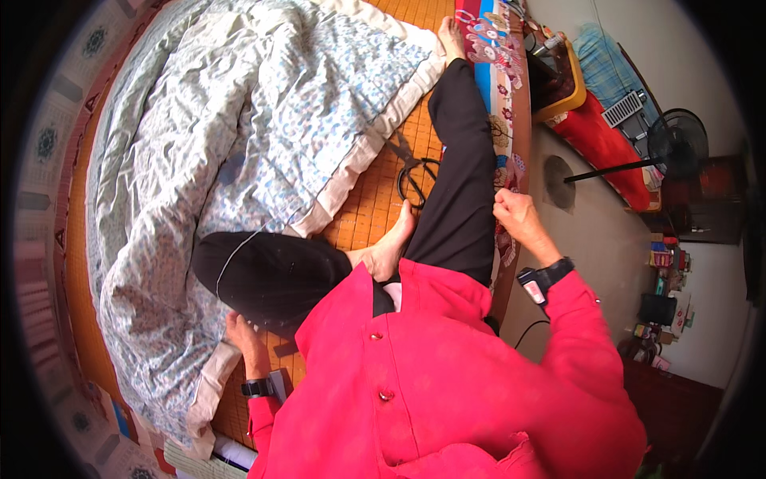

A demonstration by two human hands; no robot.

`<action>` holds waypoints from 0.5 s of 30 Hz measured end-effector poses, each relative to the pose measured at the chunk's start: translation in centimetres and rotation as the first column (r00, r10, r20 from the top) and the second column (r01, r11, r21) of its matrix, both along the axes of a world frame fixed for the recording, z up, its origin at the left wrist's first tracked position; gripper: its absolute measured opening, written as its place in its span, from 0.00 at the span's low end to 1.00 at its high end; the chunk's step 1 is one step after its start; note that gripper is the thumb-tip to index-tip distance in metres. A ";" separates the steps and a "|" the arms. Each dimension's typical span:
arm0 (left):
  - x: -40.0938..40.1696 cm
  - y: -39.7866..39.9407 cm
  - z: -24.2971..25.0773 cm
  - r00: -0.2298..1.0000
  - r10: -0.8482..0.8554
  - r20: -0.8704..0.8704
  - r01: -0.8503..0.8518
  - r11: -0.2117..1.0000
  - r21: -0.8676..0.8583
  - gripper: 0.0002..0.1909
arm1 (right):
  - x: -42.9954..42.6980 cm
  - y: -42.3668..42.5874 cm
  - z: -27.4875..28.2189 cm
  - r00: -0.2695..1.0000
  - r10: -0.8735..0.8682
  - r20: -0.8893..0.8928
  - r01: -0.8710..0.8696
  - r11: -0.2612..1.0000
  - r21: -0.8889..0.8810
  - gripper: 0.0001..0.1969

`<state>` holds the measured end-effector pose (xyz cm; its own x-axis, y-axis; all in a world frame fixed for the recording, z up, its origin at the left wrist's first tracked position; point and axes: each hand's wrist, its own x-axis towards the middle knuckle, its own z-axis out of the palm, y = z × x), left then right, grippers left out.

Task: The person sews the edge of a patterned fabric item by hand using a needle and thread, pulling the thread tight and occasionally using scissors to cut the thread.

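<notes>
A quilt [281,114] with a small blue floral print and a plain cream border [344,179] lies rumpled before me. My left hand [244,336] is low beside my bent knee, against the quilt's edge. Its fingers are partly hidden, so its grip is unclear. A pale thread [239,246] runs from near the border across my black trouser leg toward that hand. My right hand [517,217] is raised beside my outstretched leg, fingers curled closed. Nothing shows in it, though something as fine as a needle would be too small to see. Black-handled scissors [414,173] rest between the border and that leg.
A bamboo-tile mat [365,203] lies beneath me. A patterned cloth [499,84] lines the bed's edge at right. Beyond stand a pedestal fan [676,142] and a yellow-rimmed container [574,90]. Dark flat pieces [281,380] lie near my left wrist.
</notes>
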<state>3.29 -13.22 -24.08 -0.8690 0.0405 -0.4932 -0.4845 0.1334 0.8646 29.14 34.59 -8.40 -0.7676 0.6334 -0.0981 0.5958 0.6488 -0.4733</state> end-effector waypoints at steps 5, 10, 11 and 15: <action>2.4 -4.5 -5.8 0.988 0.022 -0.155 -0.072 0.943 -0.325 0.15 | 0.8 -2.3 5.9 0.791 0.504 0.348 -0.360 0.842 -0.401 0.06; 5.5 -5.4 -4.4 0.981 -0.101 -0.168 -0.065 0.642 -0.764 0.22 | -4.2 -4.6 9.0 0.771 0.607 0.192 -0.367 0.670 -0.645 0.06; 6.0 -6.3 -5.7 0.978 -0.127 -0.168 -0.064 0.580 -0.812 0.24 | -6.8 -5.1 10.6 0.801 0.586 0.119 -0.421 0.694 -0.585 0.05; 7.6 -5.0 -7.7 0.989 -0.067 -0.132 -0.096 0.388 -0.917 0.26 | -15.5 -3.5 11.1 0.794 0.603 0.079 -0.494 0.715 -0.495 0.07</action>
<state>10.94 -18.24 -31.82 -0.9186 -0.3799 -0.1085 -0.3951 0.8788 0.2677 13.67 31.13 2.67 -0.8876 -0.0446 -0.4585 0.3204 0.6555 -0.6839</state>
